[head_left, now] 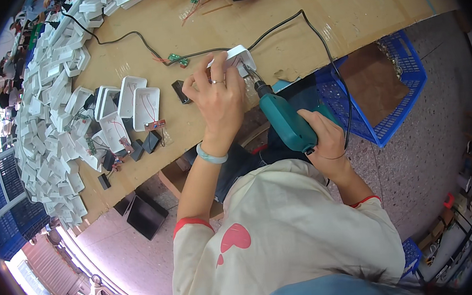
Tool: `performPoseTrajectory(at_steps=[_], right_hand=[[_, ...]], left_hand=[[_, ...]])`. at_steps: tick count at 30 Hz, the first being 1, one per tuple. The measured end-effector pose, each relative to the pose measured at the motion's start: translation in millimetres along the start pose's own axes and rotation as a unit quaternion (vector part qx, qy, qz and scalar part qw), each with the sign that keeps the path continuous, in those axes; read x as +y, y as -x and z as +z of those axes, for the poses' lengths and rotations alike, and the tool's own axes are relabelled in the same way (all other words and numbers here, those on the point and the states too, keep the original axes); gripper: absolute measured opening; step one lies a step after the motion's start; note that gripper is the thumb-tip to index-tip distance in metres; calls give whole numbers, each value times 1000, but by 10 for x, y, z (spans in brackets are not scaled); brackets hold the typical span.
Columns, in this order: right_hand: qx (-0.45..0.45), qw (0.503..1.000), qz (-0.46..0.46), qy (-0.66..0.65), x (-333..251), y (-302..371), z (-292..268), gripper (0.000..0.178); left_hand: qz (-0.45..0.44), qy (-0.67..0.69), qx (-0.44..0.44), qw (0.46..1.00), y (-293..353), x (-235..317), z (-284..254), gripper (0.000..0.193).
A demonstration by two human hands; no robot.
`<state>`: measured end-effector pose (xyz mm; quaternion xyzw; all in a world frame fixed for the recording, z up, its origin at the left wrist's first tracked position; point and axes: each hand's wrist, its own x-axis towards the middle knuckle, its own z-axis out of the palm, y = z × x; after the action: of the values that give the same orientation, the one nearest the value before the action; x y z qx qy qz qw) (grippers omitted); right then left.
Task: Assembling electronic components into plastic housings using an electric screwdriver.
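My right hand [327,136] grips a teal electric screwdriver [285,118], its metal bit pointing away to the upper left. The bit's tip reaches into the open side of a small white plastic case [243,53] on the table. With bent fingers my left hand [219,93] holds the left end of this case; the fingertips are partly hidden behind it. Thin red wires show inside the case. Just left of my left hand lies a small black box [180,92]. Beyond it, a green circuit board [178,60] with red wires rests by the black cord [205,53].
A large heap of white cases [49,130] fills the table's left side. Several wired cases [146,107] lie nearer, with black boxes [151,142] beside them. Right of the brown table [358,2] stands a blue crate [381,135]. The cord loops past my right hand.
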<state>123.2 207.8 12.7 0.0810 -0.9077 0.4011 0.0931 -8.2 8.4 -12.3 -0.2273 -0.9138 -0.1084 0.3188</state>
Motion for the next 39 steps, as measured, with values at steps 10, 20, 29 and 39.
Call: performPoseTrajectory(at_steps=[10, 20, 29, 39], right_hand=[[36, 997, 2, -63, -124, 61, -202, 47], [166, 983, 38, -62, -109, 128, -263, 28], [142, 987, 52, -62, -69, 114, -232, 36], [167, 980, 52, -99, -66, -102, -168, 21]], left_hand=[[-3, 4, -13, 1000, -1, 11, -23, 8], [-15, 38, -103, 994, -34, -35, -199, 40], [-89, -113, -55, 988, 617, -596, -569, 54], [-286, -288, -167, 898, -303, -894, -684, 99]])
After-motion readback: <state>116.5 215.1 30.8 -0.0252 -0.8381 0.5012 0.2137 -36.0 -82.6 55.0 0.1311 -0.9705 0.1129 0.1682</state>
